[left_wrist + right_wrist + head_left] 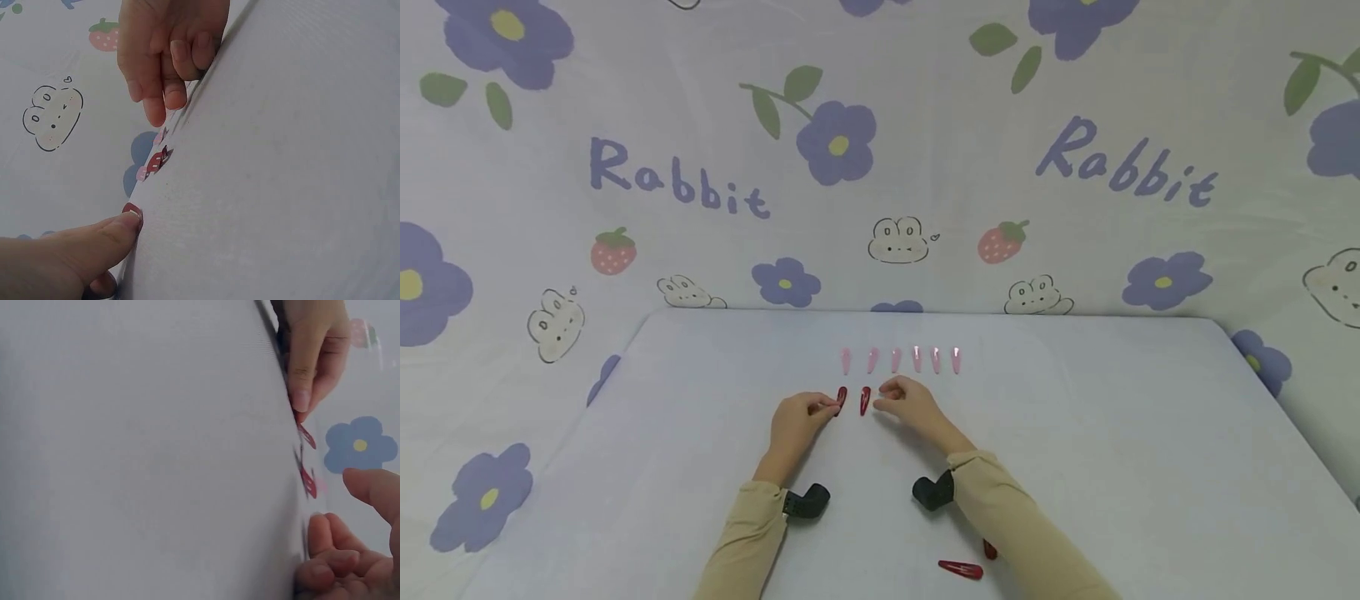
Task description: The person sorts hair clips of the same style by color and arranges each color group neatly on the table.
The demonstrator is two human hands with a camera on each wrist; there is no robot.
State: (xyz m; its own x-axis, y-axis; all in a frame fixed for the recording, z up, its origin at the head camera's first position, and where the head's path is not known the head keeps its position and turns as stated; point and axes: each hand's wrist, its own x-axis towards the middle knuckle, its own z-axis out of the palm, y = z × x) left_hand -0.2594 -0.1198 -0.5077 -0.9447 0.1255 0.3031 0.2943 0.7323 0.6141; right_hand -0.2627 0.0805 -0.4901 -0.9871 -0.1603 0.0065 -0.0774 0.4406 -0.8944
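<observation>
Both hands are near the middle of the head view. On the left side, the left hand (797,421) pinches the low end of a red clip (841,395) with its thumb and finger. That clip lies on the white table (1112,417), just left of the middle of the frame. Next to it, a bit to the right, is one more red clip (865,400). Just beside that one is the right hand (916,408). Its fingers are loose, with a gap from the thumb, and it has hold of nothing.

Above the hands, six pink clips (896,360) stand in a row. At the bottom of the frame, right of the middle, lies a third red clip (961,570). A fourth red clip (990,550) pokes out by the right sleeve (1026,525). At the top, the wall cloth (940,108) has blue flowers, bunnies and strawberries.
</observation>
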